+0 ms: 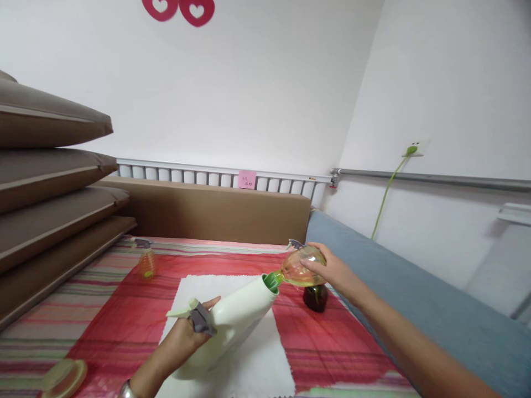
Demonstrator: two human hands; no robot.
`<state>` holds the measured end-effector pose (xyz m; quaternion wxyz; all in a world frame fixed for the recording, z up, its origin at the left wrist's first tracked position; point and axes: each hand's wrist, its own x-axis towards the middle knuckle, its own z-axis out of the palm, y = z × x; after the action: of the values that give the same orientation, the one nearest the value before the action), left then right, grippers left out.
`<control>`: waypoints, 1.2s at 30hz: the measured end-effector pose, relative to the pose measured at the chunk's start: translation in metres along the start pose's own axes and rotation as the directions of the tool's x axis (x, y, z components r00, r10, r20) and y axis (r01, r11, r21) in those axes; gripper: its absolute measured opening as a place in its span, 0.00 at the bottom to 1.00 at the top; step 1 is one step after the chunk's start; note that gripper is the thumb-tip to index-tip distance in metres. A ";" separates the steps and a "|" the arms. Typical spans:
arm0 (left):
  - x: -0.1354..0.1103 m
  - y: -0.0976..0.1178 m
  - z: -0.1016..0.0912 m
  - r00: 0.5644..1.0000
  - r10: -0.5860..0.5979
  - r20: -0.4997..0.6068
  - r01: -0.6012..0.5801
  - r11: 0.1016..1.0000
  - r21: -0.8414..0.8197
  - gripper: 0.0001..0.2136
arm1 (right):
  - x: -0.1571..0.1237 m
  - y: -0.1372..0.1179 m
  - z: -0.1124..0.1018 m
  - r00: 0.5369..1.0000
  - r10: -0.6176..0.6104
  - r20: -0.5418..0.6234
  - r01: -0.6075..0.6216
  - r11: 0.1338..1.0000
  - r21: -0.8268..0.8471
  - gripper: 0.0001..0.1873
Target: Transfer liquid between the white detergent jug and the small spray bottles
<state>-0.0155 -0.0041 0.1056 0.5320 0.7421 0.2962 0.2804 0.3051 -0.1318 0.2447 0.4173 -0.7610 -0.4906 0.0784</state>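
Observation:
My left hand (pixel 185 334) is closed around the lower side of a large pale green bottle (pixel 243 309), tilted with its green-lined mouth up and to the right. A spray head (pixel 201 318), grey with a pale green part, is also in that hand, by the fingers. My right hand (pixel 332 265) grips a clear yellowish bottle (pixel 301 268) tipped on its side, its neck at the large bottle's mouth. Whether liquid is flowing is hard to tell. Below my right hand stands a dark bottle (pixel 315 298); a grey spray head (pixel 296 243) shows behind the yellowish bottle.
An amber spray bottle (pixel 147 262) stands at the left on the red striped cloth (pixel 112 315). A white cloth (pixel 265 365) lies under the large bottle. A round yellowish lid-like thing (pixel 64 378) is at lower left. Stacked cushions (pixel 53 171) rise at left; a blue padded edge (pixel 394 282) runs along the right.

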 end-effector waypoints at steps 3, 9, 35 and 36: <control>0.000 -0.002 0.000 1.000 0.009 0.001 -0.009 1.000 -0.011 0.29 | 0.001 -0.011 -0.001 0.999 -0.046 0.011 0.047 0.994 -0.096 0.35; -0.001 -0.002 0.000 1.000 0.002 -0.001 -0.002 1.000 -0.006 0.29 | 0.003 -0.038 0.003 0.977 -0.196 0.089 0.211 0.950 -0.228 0.38; -0.010 -0.016 -0.009 0.989 0.102 -0.109 -0.115 0.987 -0.116 0.30 | 0.003 -0.067 0.024 0.871 -0.424 0.247 0.485 0.818 -0.309 0.38; -0.009 -0.018 -0.011 0.984 0.101 -0.144 -0.116 0.988 -0.103 0.30 | 0.006 -0.063 0.025 0.901 -0.381 0.209 0.428 0.863 -0.268 0.38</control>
<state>-0.0320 0.0008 0.0906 0.5346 0.7050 0.2755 0.3758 0.2519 -0.1025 0.2748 0.2630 -0.6883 -0.6753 -0.0321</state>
